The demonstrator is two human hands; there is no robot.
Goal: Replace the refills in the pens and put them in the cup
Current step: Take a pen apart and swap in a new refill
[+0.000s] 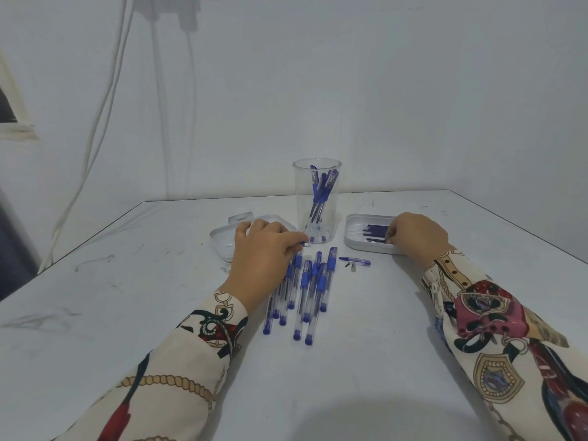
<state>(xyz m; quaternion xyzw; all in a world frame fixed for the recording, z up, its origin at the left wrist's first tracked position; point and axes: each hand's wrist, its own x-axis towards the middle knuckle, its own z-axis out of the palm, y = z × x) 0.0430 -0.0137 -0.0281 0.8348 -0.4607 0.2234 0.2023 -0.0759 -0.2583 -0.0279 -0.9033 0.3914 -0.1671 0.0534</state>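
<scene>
A clear plastic cup (pixel 304 192) stands at the back middle of the table with several blue pens inside. In front of it several blue pens (pixel 307 291) lie side by side. My left hand (pixel 261 259) lies over the left end of that row and pinches a clear pen barrel near the cup's base. My right hand (pixel 416 238) reaches into a white tray (pixel 351 240) of dark blue refills (pixel 375 231) and pinches one at the tray's right side. A pen cap (pixel 356 261) and a small tip piece (pixel 351 266) lie between the row and the tray.
A white lid or second tray (pixel 221 235) sits to the left of the cup, partly behind my left hand. The table's back edge meets a white wall. Cables hang down the wall at the left.
</scene>
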